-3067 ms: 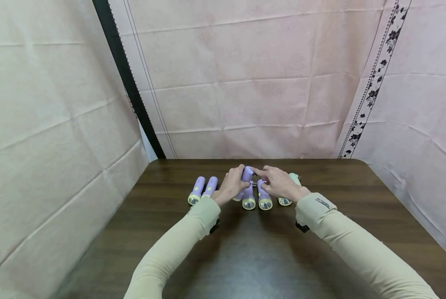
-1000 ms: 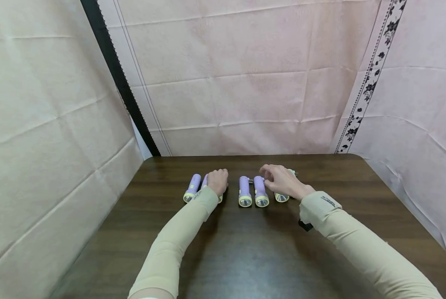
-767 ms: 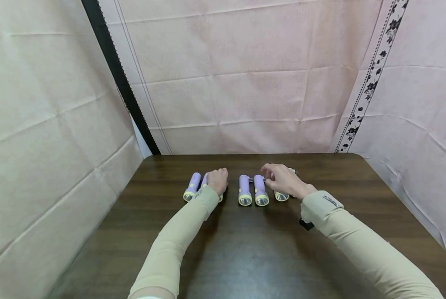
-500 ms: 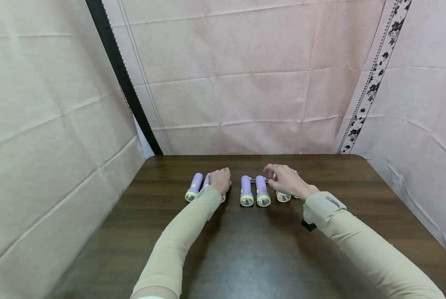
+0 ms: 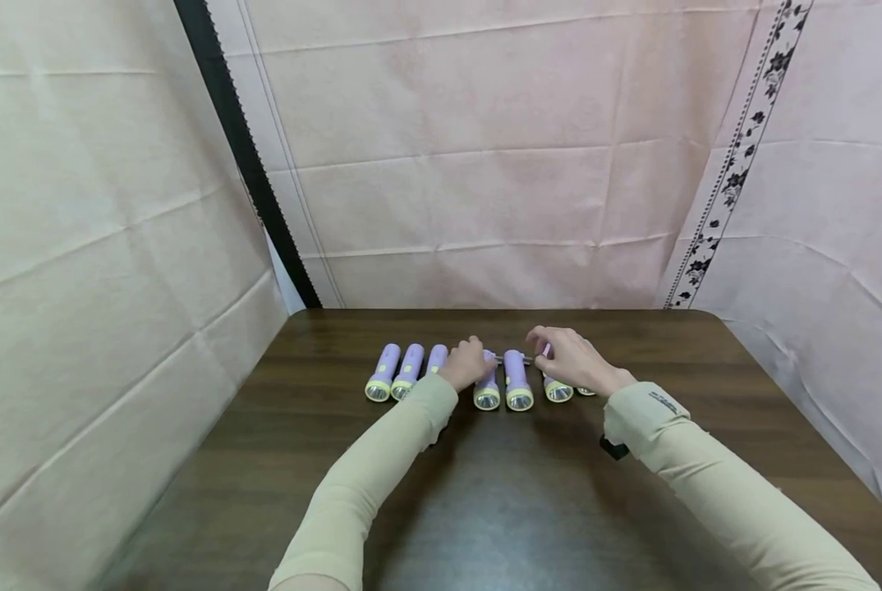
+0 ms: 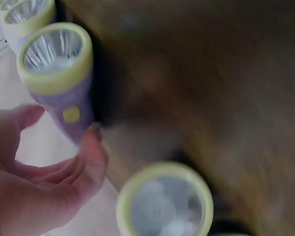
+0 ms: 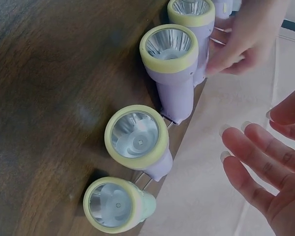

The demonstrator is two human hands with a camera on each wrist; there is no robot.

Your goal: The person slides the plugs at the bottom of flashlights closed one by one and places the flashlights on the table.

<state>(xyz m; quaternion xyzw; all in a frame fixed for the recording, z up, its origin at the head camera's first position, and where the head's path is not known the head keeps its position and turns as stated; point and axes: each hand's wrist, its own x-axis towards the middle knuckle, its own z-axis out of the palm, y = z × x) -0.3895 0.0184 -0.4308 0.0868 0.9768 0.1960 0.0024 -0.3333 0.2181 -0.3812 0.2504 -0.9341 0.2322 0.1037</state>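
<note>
Purple flashlights with pale yellow heads lie in a row, lenses facing me. My left hand [image 5: 466, 364] reaches over the row beside the middle purple flashlight [image 5: 488, 397]. In the left wrist view its thumb and bent fingers [image 6: 91, 162] stand on either side of a purple flashlight [image 6: 61, 91], with a gap in the palm; contact is unclear. My right hand [image 5: 570, 359] hovers behind the row with loosely bent fingers, holding nothing in the right wrist view. It is nearest to a purple flashlight [image 5: 557, 390] and a mint green flashlight [image 7: 113, 204].
Three purple flashlights, the outermost the leftmost flashlight [image 5: 383, 373], lie left of my left hand. Another purple flashlight [image 5: 517, 382] lies between my hands. The dark wooden table [image 5: 485, 492] ends just behind the row, where a pale cloth [image 5: 448, 205] hangs.
Both hands were around a purple flashlight near the middle. My left hand set it down third from the left, let go and moved right. My right hand has shifted slightly right.
</note>
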